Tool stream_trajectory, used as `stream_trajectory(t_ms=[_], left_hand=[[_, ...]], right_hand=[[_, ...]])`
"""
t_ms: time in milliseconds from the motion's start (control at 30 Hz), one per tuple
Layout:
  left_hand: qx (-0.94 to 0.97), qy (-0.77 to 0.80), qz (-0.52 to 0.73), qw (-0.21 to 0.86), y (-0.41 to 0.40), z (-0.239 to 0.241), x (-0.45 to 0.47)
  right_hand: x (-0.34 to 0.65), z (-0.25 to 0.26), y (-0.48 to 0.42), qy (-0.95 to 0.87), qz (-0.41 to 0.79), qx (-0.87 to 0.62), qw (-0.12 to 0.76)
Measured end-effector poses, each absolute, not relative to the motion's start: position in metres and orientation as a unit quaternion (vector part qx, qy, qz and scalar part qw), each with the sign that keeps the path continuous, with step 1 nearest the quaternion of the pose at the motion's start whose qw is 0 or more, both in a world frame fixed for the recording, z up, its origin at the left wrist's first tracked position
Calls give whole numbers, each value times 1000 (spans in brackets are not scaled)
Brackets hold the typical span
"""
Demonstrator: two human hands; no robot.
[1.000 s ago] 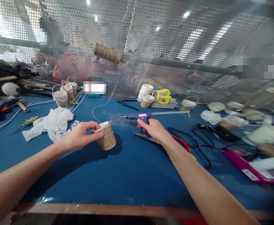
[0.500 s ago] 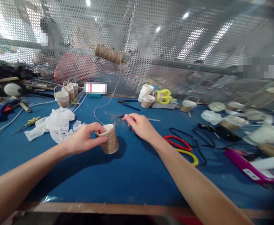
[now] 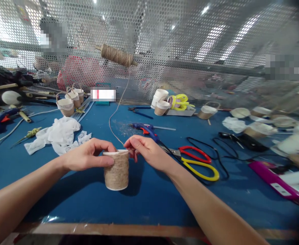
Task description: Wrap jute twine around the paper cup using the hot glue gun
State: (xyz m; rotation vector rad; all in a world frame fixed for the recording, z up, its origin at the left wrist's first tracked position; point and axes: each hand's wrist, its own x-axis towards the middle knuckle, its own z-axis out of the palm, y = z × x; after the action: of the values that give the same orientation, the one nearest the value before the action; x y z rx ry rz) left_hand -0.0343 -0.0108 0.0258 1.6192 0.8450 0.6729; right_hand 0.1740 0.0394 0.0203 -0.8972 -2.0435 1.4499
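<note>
My left hand [image 3: 88, 154] grips a white paper cup wrapped in brown twine [image 3: 116, 173] by its rim, thumb outside and fingers reaching into the mouth. The cup is held upright above the blue tabletop. My right hand [image 3: 145, 151] is closed at the cup's right rim, pinching the jute twine [image 3: 113, 131] where it meets the cup. From there the strand runs up to a twine spool [image 3: 117, 55] on a stick at the mesh. Just beyond my right hand lies a blue glue gun [image 3: 145, 129], and scissors with red and yellow handles [image 3: 198, 163] rest beside my right wrist.
White lace cloth [image 3: 56, 134] lies on the left, near a second blue glue gun [image 3: 2, 119]. Small handled baskets [image 3: 66, 106] stand at the back. Pliers [image 3: 140, 110], a yellow-coiled bundle [image 3: 180, 103], black cable [image 3: 213, 146] and a purple box [image 3: 274, 180] lie farther right.
My right hand has left the blue glue gun on the table and come to the twine at the cup's rim. My left hand has brought the cup nearer and more upright.
</note>
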Motion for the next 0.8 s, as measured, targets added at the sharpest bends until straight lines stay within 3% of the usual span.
stream_trajectory(t_ms=[267, 467, 800], left_hand=[[673, 386, 285, 563, -6, 21, -38], [674, 404, 267, 558, -5, 20, -40], [663, 387, 272, 580, -5, 20, -37]], right_hand=[[183, 36, 22, -809, 400, -363, 232], [180, 41, 12, -809, 414, -370, 191], [180, 41, 10, -824, 374, -378, 195]])
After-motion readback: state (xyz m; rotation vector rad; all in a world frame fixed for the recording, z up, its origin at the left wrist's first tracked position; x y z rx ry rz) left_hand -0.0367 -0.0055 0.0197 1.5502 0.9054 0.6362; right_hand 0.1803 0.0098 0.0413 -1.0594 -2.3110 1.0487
